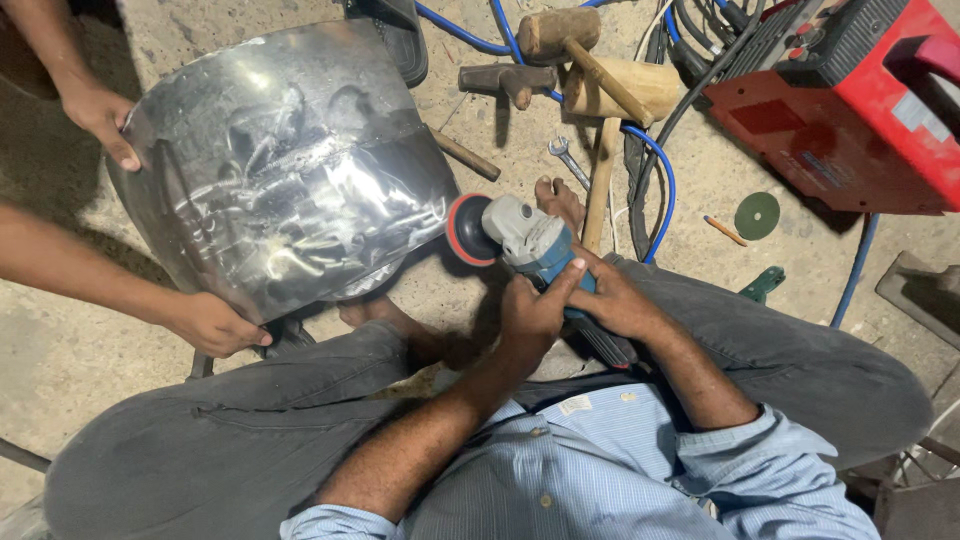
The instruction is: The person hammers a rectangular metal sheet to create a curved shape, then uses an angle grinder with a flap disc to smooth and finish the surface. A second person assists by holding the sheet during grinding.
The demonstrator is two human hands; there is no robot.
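In the centre of the frame, the blue and grey angle grinder with a red round disc is held by both hands: the left hand wraps its fingers around the body, and the right hand closes on the rear handle, so the disc faces the shiny curved metal sheet. At the left, another person's two hands grip the sheet's edges to keep it steady.

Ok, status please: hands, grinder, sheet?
Left hand and right hand gripping grinder. Disc beside sheet edge. Another person's hands hold the sheet.
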